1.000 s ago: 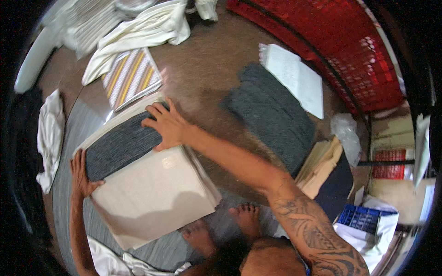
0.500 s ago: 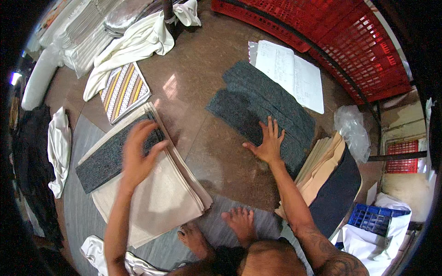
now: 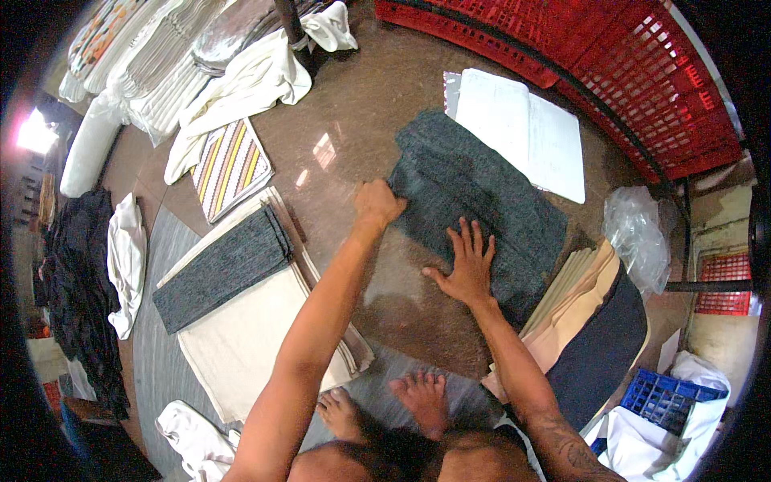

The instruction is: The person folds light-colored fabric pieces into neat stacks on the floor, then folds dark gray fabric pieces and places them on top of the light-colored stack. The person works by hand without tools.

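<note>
A dark grey cloth [image 3: 490, 189] lies partly folded on the brown floor in front of me. My left hand [image 3: 379, 202] is closed on the cloth's left edge, its fingers curled. Flat on the cloth's near edge rests my right hand [image 3: 466, 263], fingers spread. To my left, a folded dark grey cloth [image 3: 229, 265] sits on a stack of beige cloths [image 3: 241, 345]. On my right lies another pile, with tan cloths [image 3: 566, 289] beside a navy cloth [image 3: 602, 341].
An open notebook [image 3: 554, 145] lies beyond the cloth, near red plastic crates [image 3: 634, 72]. A striped book [image 3: 233, 165] and white cloth [image 3: 241, 84] are at the far left. Clear plastic [image 3: 638, 233] and a blue crate [image 3: 666, 400] are to the right.
My left hand has moved right, from above the left stack to the dark grey cloth's left edge, and has closed on it. My right hand stays spread on the cloth.
</note>
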`<state>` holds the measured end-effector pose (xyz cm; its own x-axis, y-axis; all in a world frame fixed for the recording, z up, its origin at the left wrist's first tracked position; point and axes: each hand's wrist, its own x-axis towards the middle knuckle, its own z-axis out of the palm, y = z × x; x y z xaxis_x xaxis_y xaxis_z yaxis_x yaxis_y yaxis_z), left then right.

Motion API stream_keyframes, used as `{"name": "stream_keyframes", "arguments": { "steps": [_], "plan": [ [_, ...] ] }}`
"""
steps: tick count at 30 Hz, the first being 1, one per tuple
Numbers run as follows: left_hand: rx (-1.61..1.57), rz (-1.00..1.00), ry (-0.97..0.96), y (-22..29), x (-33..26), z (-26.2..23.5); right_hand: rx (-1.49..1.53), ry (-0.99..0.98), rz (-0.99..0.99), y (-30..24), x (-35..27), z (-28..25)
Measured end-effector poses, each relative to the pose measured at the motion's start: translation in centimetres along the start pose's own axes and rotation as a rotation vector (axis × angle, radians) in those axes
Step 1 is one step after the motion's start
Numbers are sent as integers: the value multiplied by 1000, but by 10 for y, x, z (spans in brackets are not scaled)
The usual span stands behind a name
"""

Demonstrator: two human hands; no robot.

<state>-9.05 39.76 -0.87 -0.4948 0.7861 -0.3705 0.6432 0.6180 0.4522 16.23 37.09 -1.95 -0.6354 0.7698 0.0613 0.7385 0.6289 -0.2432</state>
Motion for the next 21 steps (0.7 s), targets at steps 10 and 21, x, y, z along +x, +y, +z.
{"name": "stream_keyframes", "arguments": {
  "steps": [10,21],
  "plan": [
    [-73,-87,51,-111,-102,-37,-25,-356,-74,-7,-16,-54],
    [659,564,-346,-56,-75,-34,55,-477,-200,24,-2,-54]
  ]
}}
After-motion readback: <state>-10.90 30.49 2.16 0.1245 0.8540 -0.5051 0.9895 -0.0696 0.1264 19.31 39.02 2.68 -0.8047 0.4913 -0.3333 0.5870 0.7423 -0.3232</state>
